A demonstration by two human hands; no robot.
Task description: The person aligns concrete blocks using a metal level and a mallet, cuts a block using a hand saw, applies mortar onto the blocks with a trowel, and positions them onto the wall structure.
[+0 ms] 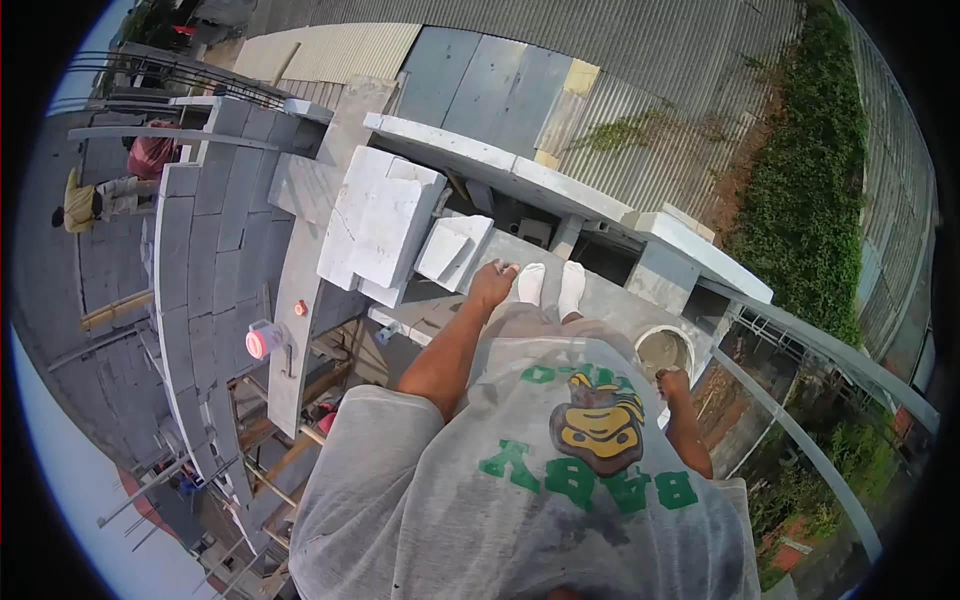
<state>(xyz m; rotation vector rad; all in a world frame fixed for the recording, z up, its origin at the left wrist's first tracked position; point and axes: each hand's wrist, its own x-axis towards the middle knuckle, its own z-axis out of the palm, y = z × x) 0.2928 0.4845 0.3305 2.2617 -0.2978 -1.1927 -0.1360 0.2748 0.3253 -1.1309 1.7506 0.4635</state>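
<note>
My left hand [491, 286] is closed with curled fingers, beside my white-socked feet and just right of the smaller white blocks [456, 250]. Whatever its fingers may hold is too small to make out. Against the near rim of a round white bucket [639, 343], my right hand [675, 384] is closed and appears to grip it. Wet grey mortar [663, 351] lies in the bucket. A stack of larger white blocks [380, 220] stands farther left, beyond the smaller ones.
I stand on a narrow concrete ledge [612, 300] with drops and openings beside it. A pink-and-white jug [264, 340] sits on a plank at left. Two people work by the block wall [205, 230]. Corrugated roofs [640, 60] and a metal rail [800, 425] lie around.
</note>
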